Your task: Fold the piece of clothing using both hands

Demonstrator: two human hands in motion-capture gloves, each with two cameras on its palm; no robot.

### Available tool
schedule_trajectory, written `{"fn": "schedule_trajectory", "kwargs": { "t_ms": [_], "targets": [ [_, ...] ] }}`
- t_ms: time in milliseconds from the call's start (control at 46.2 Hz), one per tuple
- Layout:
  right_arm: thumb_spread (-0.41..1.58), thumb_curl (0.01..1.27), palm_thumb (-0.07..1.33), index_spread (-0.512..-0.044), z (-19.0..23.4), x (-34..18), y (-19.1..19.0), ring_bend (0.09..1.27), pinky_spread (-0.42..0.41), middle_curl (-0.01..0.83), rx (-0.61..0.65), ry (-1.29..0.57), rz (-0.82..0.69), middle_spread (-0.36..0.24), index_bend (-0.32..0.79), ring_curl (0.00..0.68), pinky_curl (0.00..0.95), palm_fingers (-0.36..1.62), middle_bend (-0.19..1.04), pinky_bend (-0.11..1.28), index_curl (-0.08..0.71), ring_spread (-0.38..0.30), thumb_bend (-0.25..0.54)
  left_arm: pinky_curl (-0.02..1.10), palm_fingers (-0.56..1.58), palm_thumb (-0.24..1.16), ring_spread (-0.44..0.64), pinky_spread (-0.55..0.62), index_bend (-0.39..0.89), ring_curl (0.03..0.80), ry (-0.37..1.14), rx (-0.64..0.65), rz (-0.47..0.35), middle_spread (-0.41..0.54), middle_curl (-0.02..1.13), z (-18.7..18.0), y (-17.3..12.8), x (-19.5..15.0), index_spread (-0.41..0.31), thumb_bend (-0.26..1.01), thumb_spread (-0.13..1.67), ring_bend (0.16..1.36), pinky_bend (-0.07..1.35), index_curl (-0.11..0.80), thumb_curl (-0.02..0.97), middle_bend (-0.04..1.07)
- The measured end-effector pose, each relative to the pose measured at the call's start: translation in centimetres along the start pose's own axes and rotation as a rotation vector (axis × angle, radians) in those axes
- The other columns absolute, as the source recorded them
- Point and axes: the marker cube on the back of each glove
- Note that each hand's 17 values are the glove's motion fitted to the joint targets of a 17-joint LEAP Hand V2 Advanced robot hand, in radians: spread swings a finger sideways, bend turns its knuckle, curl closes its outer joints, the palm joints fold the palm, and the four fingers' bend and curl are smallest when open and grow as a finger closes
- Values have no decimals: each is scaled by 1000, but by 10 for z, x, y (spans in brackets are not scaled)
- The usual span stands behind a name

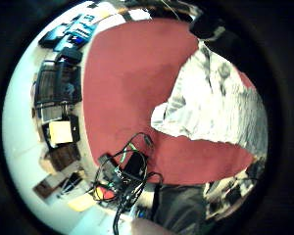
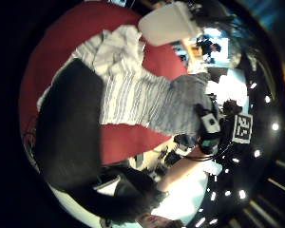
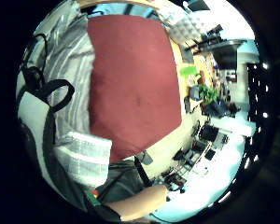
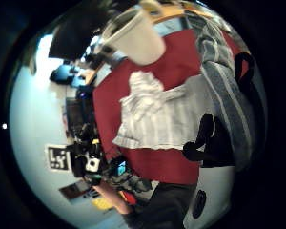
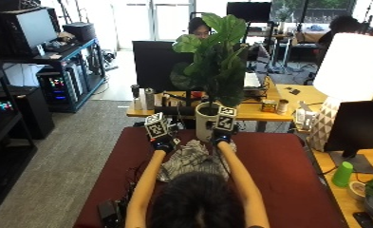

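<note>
Garment: a grey-and-white striped piece of clothing [image 5: 189, 160] lies bunched on the dark red table [image 5: 281, 166], in front of the person and between the two forearms (its near part is hidden behind the person's head at the lower edge of the outside view).
Garment, palm views: the right thumb side view shows the striped cloth [image 4: 157, 119] partly spread on the red surface with a crumpled heap at one end; the left thumb side view shows the same cloth [image 2: 133, 95] running across the red top, much of it covered by a dark blurred shape close to the camera.
Left hand: the left hand [image 5: 163, 142] sits at the far left edge of the cloth; its fingers are hidden under the glove's back, so whether it has hold of the fabric cannot be told.
Right hand: the right hand [image 5: 220, 138] sits at the far right edge of the cloth; its fingers are likewise out of sight and its grip cannot be told.
Right palm view detail: striped fabric [image 3: 79, 154] lies close beside that palm, along the red table's edge.
Surroundings: a potted plant [image 5: 214, 71] in a white pot stands just beyond the table's far edge; a green cup [image 5: 341, 174] stands on the wooden desk to the right.
</note>
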Motion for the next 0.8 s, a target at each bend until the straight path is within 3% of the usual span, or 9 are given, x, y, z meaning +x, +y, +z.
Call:
{"fn": "schedule_trajectory", "kwargs": {
  "t_ms": [108, 195, 390, 433, 541, 650, 801],
  "targets": [
    [669, 575, 993, -224, 47, -90, 17, 797, -222, 552, -113, -51, -112, -180, 156, 511, 540, 1274, 507, 835, 345, -220, -20, 355, 167, 126, 240, 266, 130, 326, -8, 195, -88, 186, 273, -28, 0, -17, -3, 67, 1284, 689, 569, 240, 164, 212],
    [664, 590, 993, -225, 94, -141, 29, 801, -226, 555, -244, -86, -184, -180, 154, 514, 544, 1271, 512, 842, 354, -221, -22, 348, 211, 193, 211, 250, 136, 324, 68, 106, -30, 164, 287, -17, -21, -26, -2, 107, 1373, 688, 551, 245, 182, 212],
    [719, 594, 971, -216, 159, -186, 51, 821, -244, 554, -490, -167, -282, -171, 103, 511, 532, 1263, 537, 823, 343, -221, -30, 341, 291, 238, 161, 214, 138, 322, 72, 103, -24, 129, 318, -29, -7, -39, -18, 126, 1452, 667, 509, 264, 207, 203],
    [776, 583, 934, -220, 161, -188, 52, 820, -267, 520, -533, -254, -305, -162, 77, 503, 515, 1158, 444, 814, 328, -221, -40, 341, 293, 236, 153, 210, 127, 324, 80, 107, -22, 126, 323, -30, -5, -42, -19, 124, 1462, 668, 505, 263, 210, 200],
    [957, 542, 884, -217, 141, -178, 35, 805, -278, 479, -477, -510, -217, -135, 65, 482, 489, 1111, 331, 794, 299, -206, -28, 344, 289, 228, 142, 204, 120, 327, 78, 101, -30, 121, 332, -29, 0, -48, -21, 117, 1482, 668, 503, 261, 214, 186],
    [1119, 496, 825, -209, 84, -154, 32, 760, -262, 453, -373, -792, -347, -105, 43, 457, 464, 1053, 256, 773, 264, -182, -21, 346, 288, 218, 137, 201, 122, 328, 37, 96, -55, 119, 335, -24, 5, -53, -17, 108, 1495, 669, 503, 260, 215, 181],
    [1300, 452, 768, -207, 14, -93, 25, 713, -186, 439, -115, -758, -335, -73, 32, 439, 442, 947, 208, 736, 220, -144, -14, 351, 273, 214, 133, 197, 124, 332, -7, 92, -63, 128, 329, -27, 18, -52, -13, 100, 1506, 679, 512, 260, 219, 159]
  ]
}}
